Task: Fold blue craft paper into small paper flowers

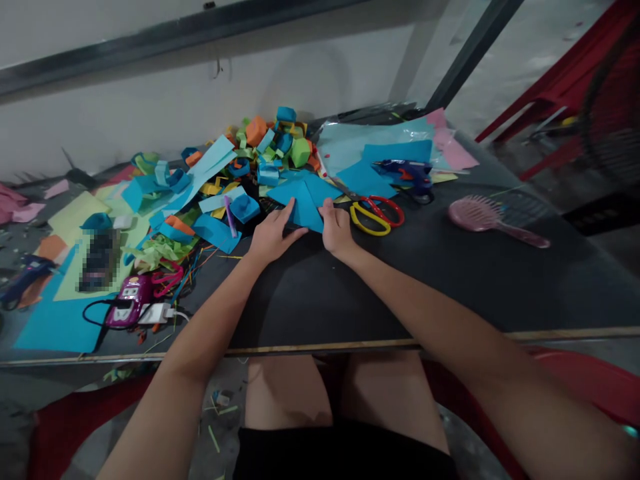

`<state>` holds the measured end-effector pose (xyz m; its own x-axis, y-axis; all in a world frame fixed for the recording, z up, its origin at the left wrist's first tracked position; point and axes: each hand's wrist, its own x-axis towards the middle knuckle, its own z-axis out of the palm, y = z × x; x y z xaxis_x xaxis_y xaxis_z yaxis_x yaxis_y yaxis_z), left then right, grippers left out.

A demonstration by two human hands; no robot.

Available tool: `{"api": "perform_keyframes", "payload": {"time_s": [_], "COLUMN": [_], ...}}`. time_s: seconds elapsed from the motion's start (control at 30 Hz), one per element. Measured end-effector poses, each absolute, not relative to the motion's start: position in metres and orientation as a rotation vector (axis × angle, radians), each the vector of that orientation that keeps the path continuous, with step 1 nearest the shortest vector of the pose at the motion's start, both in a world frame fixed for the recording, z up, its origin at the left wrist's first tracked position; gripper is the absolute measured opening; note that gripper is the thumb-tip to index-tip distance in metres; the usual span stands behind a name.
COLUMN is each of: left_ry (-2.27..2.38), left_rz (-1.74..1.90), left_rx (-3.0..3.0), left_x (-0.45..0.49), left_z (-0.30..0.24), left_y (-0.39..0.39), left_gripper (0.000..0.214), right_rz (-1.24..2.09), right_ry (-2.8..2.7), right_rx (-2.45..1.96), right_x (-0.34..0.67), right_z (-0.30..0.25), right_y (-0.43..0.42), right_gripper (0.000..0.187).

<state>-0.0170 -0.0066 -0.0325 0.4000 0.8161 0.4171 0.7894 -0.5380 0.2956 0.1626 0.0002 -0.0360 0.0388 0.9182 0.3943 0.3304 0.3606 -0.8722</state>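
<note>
A folded sheet of blue paper [306, 200] lies on the dark table in front of me, a crease running down its middle. My left hand [273, 235] rests at its left side, index finger stretched onto the paper and thumb held apart. At the right edge, my right hand [337, 228] is closed, with the paper pinched between thumb and fingers. Just right of that hand lie scissors [376, 215] with one red and one yellow handle loop. Behind the sheet is a heap of small folded paper pieces [270, 143] in blue, orange, green and yellow.
A blue glue gun [407, 172] and a pink hairbrush [480, 217] lie to the right. On the left are a purple toy-like device [131, 299], a white plug [156, 313], yellow paper sheets [75, 217] and another glue gun [27, 277]. Red chairs [555, 100] stand beyond.
</note>
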Motion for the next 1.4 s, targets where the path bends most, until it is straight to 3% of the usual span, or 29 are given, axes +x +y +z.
{"api": "perform_keyframes", "payload": {"time_s": [0.5, 0.93, 1.4], "left_ry": [1.285, 1.105, 1.035], "left_rz": [0.876, 0.808, 0.848], "left_rx": [2.595, 2.697, 2.694], "left_x": [-0.013, -0.012, -0.014], "left_z": [-0.025, -0.022, -0.020], "left_y": [-0.020, -0.021, -0.019], "left_gripper": [0.081, 0.068, 0.070], "right_rz": [0.742, 0.672, 0.640], "right_ry": [-1.592, -1.708, -1.809], "right_rx": [-0.990, -0.948, -0.973], "right_x": [0.164, 0.162, 0.162], "right_z": [-0.031, -0.033, -0.031], "right_y": [-0.010, -0.006, -0.002], "right_gripper": [0.067, 0.068, 0.071]}}
